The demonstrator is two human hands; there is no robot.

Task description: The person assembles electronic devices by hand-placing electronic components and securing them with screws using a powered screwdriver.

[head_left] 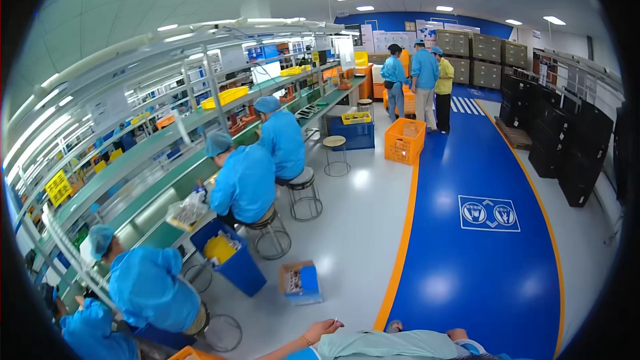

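My left hand (323,330) is at the lower edge, with a beaded bracelet at the wrist. Its fingers are closed in a pinch, and a tiny thin white piece (338,322) sticks out from the fingertips, too small to name. Pale green clothing (387,345) covers my front between the hands. To the right of it, part of my right hand (457,335) shows against the blue floor. Its fingers are mostly hidden, so I cannot make out whether it holds anything. A shoe tip (395,326) shows just beyond the clothing.
An orange-edged blue walkway (467,273) runs ahead. On the left, several blue-coated people sit on stools along a workbench (180,167). Nearby stand a blue bin (243,270), a small open carton (300,287) and an orange crate (404,141). Three people stand farther off; black cases (580,140) line the right.
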